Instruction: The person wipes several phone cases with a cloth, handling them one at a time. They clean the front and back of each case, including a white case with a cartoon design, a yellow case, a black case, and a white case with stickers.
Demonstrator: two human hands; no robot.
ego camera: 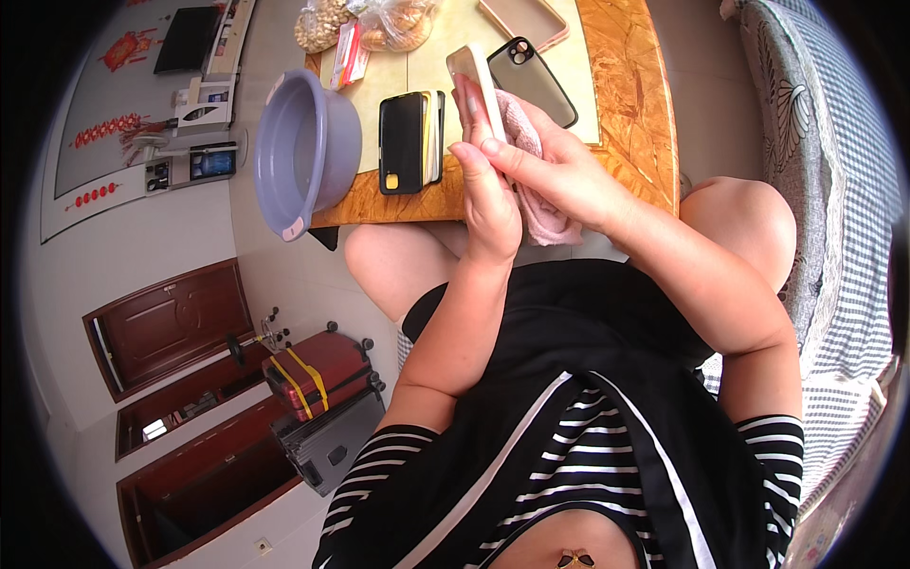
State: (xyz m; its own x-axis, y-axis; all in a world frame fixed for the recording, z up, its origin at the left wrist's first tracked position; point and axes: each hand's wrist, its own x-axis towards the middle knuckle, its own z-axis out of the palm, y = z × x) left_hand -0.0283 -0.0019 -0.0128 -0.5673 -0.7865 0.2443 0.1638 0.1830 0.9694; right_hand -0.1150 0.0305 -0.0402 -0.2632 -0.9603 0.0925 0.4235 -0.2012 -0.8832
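Note:
A clear phone case with a pale rim (490, 96) is held on edge between both hands above the table's near edge. My left hand (490, 192) lies along its left side, the fingers showing through the clear back. On the other side my right hand (561, 163) grips the case's lower end with the thumb and holds a pink cloth (533, 171) against it; the cloth hangs below. To the left a stack of phone cases, a black one (400, 146) outermost, stands on the table. Behind the hands lie a black-rimmed translucent case (544, 82) and a pink-rimmed case (551, 18).
A purple plastic basin (341, 131) stands at the table's left edge. Bagged peanuts (320, 25), a bag of round baked goods (398, 28) and a red-and-white packet (350, 57) lie at the back left. A cloth-covered sofa (782, 128) is on the right.

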